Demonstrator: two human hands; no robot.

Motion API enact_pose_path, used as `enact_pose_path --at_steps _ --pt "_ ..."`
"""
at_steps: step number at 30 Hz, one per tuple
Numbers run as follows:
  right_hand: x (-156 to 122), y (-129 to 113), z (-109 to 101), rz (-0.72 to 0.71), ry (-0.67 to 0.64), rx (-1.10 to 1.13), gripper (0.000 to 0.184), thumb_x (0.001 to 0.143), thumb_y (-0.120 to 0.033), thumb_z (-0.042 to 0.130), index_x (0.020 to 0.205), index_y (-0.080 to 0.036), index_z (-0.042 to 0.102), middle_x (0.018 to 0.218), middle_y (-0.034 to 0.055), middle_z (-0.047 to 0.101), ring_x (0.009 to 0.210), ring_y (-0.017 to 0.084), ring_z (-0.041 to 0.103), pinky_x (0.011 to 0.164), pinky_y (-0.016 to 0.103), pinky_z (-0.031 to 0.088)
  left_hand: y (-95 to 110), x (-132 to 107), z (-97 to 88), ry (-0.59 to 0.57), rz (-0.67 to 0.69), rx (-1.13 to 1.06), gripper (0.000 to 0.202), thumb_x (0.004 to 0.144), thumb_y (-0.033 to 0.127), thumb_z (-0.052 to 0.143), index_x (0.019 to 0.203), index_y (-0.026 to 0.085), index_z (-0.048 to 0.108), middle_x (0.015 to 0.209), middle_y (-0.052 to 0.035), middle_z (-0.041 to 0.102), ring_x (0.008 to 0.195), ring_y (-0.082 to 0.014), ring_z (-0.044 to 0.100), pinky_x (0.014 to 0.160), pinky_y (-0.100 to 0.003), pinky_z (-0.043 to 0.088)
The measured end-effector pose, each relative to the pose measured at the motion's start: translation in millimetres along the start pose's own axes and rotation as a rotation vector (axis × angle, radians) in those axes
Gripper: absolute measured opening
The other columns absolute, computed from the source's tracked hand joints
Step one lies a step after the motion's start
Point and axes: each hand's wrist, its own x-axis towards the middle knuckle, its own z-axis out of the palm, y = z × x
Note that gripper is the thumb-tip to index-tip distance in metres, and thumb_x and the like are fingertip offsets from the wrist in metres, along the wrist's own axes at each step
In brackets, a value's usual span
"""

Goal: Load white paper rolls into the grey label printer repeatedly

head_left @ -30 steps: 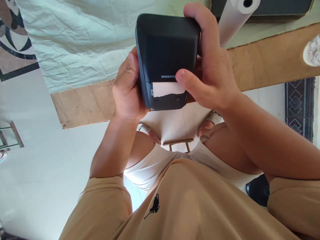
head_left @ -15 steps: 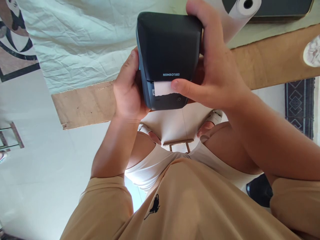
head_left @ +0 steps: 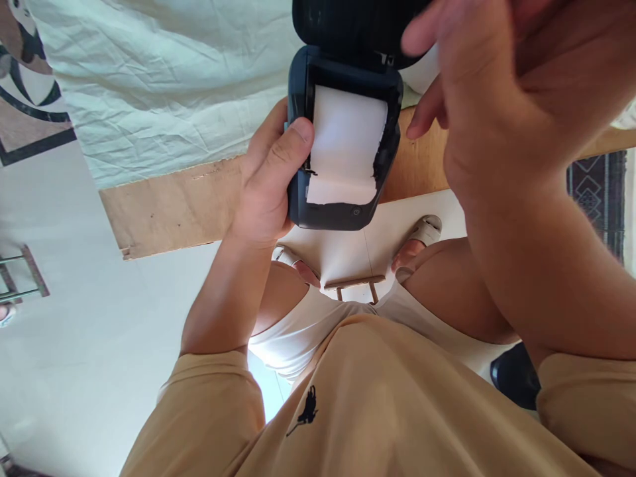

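A dark label printer (head_left: 330, 217) is held above the table's front edge, its lid (head_left: 342, 30) swung up and back. Inside the printer lies a white paper roll (head_left: 348, 129), its loose end hanging over the front lip by the power button. My left hand (head_left: 268, 172) grips the printer's left side, the thumb pressed on the rim beside the paper. My right hand (head_left: 501, 99) is at the upper right with its fingers apart. One fingertip overlaps the lid's right edge; whether it touches cannot be told. The other fingers are partly out of frame.
A wrinkled pale green cloth (head_left: 173, 86) covers the table, leaving a bare wooden strip (head_left: 173, 212) along its front edge. Below are my knees, my sandalled feet and a wooden stool bar (head_left: 355, 283). A patterned dark rug (head_left: 596, 199) lies on the floor at right.
The printer's lid has gone from closed to open, uncovering the paper roll. My right hand has left the printer's front and moved up and right. My left thumb now lies over the rim.
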Motion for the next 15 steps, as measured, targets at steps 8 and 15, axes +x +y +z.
enact_pose_path --at_steps 8,15 --pt "6.9 -9.5 -14.4 0.152 -0.487 -0.644 0.026 0.078 -0.042 0.028 0.095 -0.032 0.045 0.082 -0.0077 0.053 0.069 0.002 0.044 0.070 0.021 0.027 6.2 -0.6 1.5 -0.093 -0.017 0.059 0.026 0.080 0.036 0.044 0.095 0.017 0.054 0.072 -0.0041 0.052 0.066 -0.0114 0.051 0.054 -0.023 0.033" --pt "9.5 -17.9 -13.0 0.149 -0.655 -0.595 0.043 0.067 -0.055 0.044 0.105 -0.038 0.037 0.083 -0.0056 0.053 0.065 0.004 0.042 0.063 0.020 0.024 11.9 -1.9 0.4 -0.131 -0.047 0.125 0.024 0.075 0.038 0.053 0.088 0.019 0.058 0.067 -0.0035 0.043 0.060 -0.0093 0.042 0.050 -0.022 0.027"
